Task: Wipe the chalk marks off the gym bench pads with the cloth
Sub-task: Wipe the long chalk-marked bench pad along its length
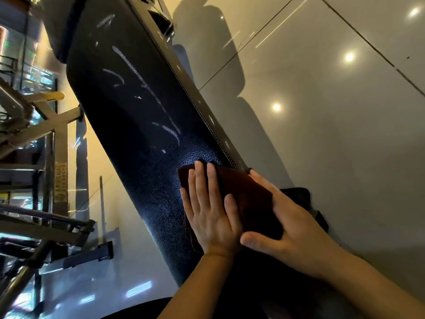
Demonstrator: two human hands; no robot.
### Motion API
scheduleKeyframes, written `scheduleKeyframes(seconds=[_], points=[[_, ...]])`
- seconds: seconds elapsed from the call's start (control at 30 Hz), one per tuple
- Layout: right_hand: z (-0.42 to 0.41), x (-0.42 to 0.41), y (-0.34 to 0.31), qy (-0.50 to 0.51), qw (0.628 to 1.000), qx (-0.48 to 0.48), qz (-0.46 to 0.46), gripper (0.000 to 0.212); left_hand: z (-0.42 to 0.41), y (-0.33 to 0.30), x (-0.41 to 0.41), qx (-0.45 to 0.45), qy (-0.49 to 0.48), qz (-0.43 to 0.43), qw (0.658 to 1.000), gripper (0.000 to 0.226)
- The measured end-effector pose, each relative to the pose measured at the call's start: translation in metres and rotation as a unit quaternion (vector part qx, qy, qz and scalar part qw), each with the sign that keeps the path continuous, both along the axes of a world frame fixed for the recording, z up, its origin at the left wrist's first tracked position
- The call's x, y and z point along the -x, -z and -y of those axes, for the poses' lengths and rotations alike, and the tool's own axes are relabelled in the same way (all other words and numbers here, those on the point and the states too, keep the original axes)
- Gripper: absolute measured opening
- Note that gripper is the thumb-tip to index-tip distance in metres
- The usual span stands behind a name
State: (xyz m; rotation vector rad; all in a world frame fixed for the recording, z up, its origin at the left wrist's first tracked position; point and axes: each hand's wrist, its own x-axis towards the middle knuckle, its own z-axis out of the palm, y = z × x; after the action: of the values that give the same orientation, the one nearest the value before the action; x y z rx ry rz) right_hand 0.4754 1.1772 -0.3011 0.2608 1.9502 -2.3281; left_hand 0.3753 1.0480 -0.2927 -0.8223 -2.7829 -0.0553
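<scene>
The bench pad [138, 116] is black pebbled leatherette, faintly glossy; the cloth [243, 194] is matt dark-red fabric; the floor tiles [333, 134] gleam.

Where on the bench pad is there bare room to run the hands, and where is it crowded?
Free: the black pad ahead of the cloth, bare but for chalk marks, and the strip left of the left hand to the pad's edge. Crowded: the near end, where left hand and right hand press flat on the cloth.

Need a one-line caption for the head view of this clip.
Both hands, left hand and right hand, press a dark red cloth flat on the black bench pad, below white chalk marks.
</scene>
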Motion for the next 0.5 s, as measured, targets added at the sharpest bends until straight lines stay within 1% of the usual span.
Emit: scheduleKeyframes(seconds=[0.1, 0.2, 0.4, 0.47, 0.5], points=[[-0.001, 0.028, -0.002, 0.022, 1.0, -0.013, -0.011, 0.091, 0.0, 0.001, -0.001, 0.01, -0.004, -0.011, 1.0, 0.055], [-0.003, 0.043, -0.002, 0.039, 0.999, -0.027, -0.015, 0.098, -0.001, 0.0, -0.001, 0.015, -0.008, -0.008, 1.0, 0.056], [0.003, 0.0, 0.003, 0.043, 0.999, 0.024, 0.015, 0.086, -0.002, -0.002, -0.002, 0.004, -0.005, 0.009, 1.0, 0.058], [0.0, 0.013, 0.002, 0.04, 0.999, 0.018, 0.007, 0.088, -0.001, -0.001, -0.001, 0.007, -0.005, -0.003, 1.0, 0.055], [-0.003, 0.025, 0.0, 0.036, 0.999, 0.005, 0.002, 0.093, -0.001, 0.0, -0.001, 0.009, -0.005, -0.008, 1.0, 0.055]])
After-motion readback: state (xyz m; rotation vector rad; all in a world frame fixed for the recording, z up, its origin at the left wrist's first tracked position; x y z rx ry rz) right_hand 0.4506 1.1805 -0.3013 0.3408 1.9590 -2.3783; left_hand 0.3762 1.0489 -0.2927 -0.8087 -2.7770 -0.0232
